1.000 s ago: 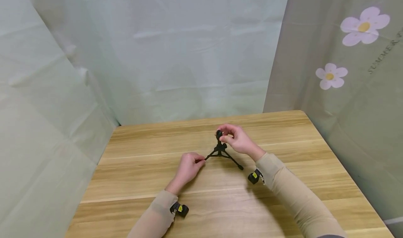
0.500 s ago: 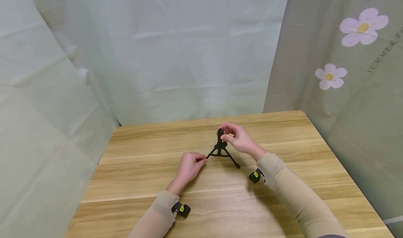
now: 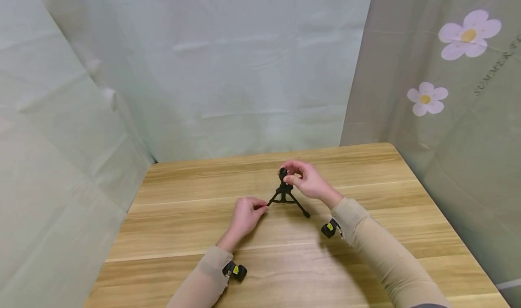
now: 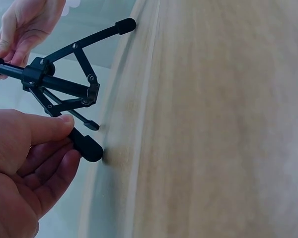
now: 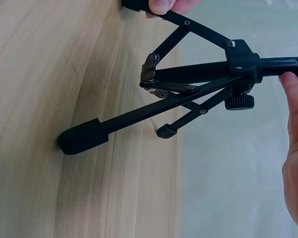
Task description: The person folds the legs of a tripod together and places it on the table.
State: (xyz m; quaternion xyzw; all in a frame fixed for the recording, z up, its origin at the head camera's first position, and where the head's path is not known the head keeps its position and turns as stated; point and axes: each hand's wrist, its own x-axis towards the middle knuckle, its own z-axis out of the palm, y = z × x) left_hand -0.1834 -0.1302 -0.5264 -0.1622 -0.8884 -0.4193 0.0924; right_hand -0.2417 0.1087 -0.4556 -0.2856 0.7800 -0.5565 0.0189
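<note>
A small black tripod [image 3: 283, 195] with spread legs and rubber-capped feet stands on the wooden table, between the two hands. My left hand [image 3: 245, 215] pinches its left leg between thumb and fingers, just above the foot cap [image 4: 89, 148]. At the top of the centre post, my right hand [image 3: 307, 180] holds the tripod with thumb and fingers. In the right wrist view a ridged knob [image 5: 239, 102] sits on the side of the collar, and another leg's foot cap [image 5: 83, 137] is on or close to the wood.
The wooden table [image 3: 285, 262] stretches around the tripod, its far edge behind the hands. Pale cloth [image 3: 252, 73] hangs behind and at the sides, with printed flowers on the right. Each wrist wears a small black camera, one of them the left camera [image 3: 236, 271].
Over the second the tripod turns slightly, its right foot shifting a little left and its knob moving partly from sight. The left hand moves slightly right; both hands keep their hold.
</note>
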